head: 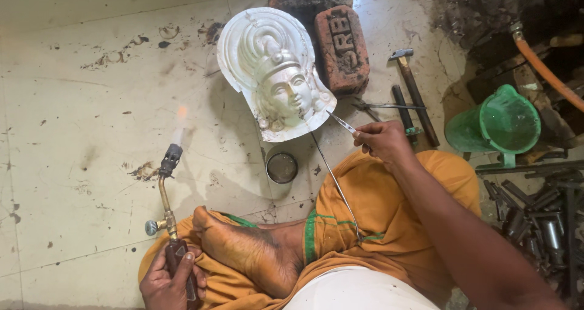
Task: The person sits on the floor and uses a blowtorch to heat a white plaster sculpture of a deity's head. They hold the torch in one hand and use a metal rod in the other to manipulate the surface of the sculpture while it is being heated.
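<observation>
On the pale floor (73, 134) in front of my crossed legs, I had the silver face mask (274, 73) propped against a brick (342, 50). My left hand (167, 282) was wrapped tight round the lit torch (165, 194), its flame aimed away from the mask. My right hand (380, 141) pinched tweezers (342, 123) at the mask's lower edge, a thin rod (334, 182) alongside. By my reckoning, heating had not yet begun.

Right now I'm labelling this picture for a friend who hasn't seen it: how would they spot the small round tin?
Start at the big silvery embossed face plaque leaning on the bricks. Just below its lower edge, on the pale floor, sits the small round tin. It is the only round, shallow, dark-centred container there, far smaller than the green jug at the right.
</observation>
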